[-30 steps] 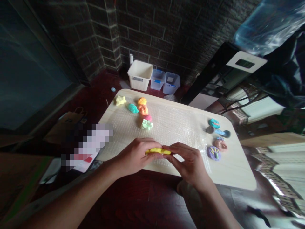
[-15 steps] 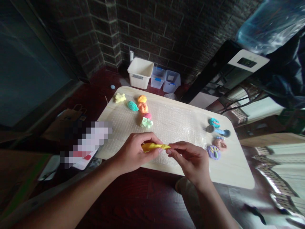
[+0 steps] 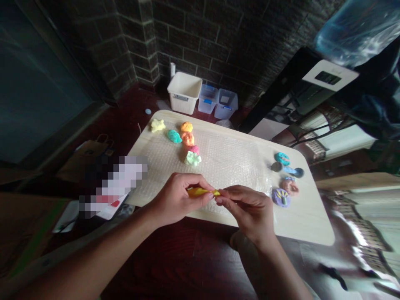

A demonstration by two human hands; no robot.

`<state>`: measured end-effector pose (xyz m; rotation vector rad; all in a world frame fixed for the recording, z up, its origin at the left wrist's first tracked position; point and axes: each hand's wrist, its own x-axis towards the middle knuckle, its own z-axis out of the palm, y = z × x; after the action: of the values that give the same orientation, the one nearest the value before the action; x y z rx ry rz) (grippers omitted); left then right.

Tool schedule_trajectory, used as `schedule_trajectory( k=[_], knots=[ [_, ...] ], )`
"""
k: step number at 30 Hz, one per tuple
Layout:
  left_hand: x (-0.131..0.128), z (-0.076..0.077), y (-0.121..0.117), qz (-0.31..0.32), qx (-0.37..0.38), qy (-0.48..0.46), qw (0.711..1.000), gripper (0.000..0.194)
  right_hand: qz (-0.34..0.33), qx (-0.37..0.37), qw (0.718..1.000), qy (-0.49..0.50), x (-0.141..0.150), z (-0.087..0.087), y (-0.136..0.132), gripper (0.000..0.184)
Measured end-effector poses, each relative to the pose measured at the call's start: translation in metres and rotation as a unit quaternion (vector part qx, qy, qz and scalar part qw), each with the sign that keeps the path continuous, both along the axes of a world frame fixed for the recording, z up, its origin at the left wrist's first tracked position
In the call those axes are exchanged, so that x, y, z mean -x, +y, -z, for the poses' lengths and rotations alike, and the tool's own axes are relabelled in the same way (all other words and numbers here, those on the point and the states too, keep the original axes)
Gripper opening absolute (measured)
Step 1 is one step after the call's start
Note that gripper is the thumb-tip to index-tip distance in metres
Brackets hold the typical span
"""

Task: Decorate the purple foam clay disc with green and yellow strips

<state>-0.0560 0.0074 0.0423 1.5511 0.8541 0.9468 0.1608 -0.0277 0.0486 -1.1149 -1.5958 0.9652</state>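
Note:
A strip of yellow modelling clay point(image 3: 196, 192) is held above the near edge of the table, between both hands. My left hand point(image 3: 179, 198) is closed round its larger part, thumb and forefinger pressing it near the middle. At its right end, my right hand point(image 3: 248, 208) pinches the tip between thumb and fingers. Beyond the hands, a pale green clay piece point(image 3: 193, 158) lies on bubble wrap point(image 3: 231, 160). Behind it are a pink lump point(image 3: 194, 149), an orange piece point(image 3: 188, 138), a yellow-orange piece point(image 3: 186, 126), a teal piece point(image 3: 174, 136) and a pale yellow star-like piece point(image 3: 157, 125).
The light wooden table point(image 3: 312, 221) carries more clay shapes at right: a teal disc point(image 3: 282, 158), a blue-and-grey piece point(image 3: 289, 170), a pinkish-brown piece point(image 3: 290, 187) and a purple disc point(image 3: 281, 198). Behind stand a white basket point(image 3: 184, 93) and clear bins point(image 3: 225, 104).
The yellow clay has gone from a level strip to one tapering at the right. My right hand has shifted its pinch to that end, and the fingertips of both hands are closer together than half a second ago.

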Motion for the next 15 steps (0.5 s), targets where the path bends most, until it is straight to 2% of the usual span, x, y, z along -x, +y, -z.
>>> schedule_trajectory(
  k=[6,11,15],
  knots=[
    [-0.0018,0.0016,0.0004,0.000,0.023,-0.013,1.000,0.007,0.004,0.015,1.000,0.019,0.0006,-0.0005,-0.0013,0.019],
    [-0.0045,0.0032,-0.0014,-0.009,0.033,-0.028,0.999,0.008,0.019,0.070,0.993,0.090,-0.0017,-0.0007,-0.0017,0.027],
    [-0.0059,0.0017,-0.0019,0.006,0.070,-0.048,0.996,0.019,0.009,0.036,0.998,0.049,-0.0032,-0.0053,-0.0004,0.022]
  ],
)
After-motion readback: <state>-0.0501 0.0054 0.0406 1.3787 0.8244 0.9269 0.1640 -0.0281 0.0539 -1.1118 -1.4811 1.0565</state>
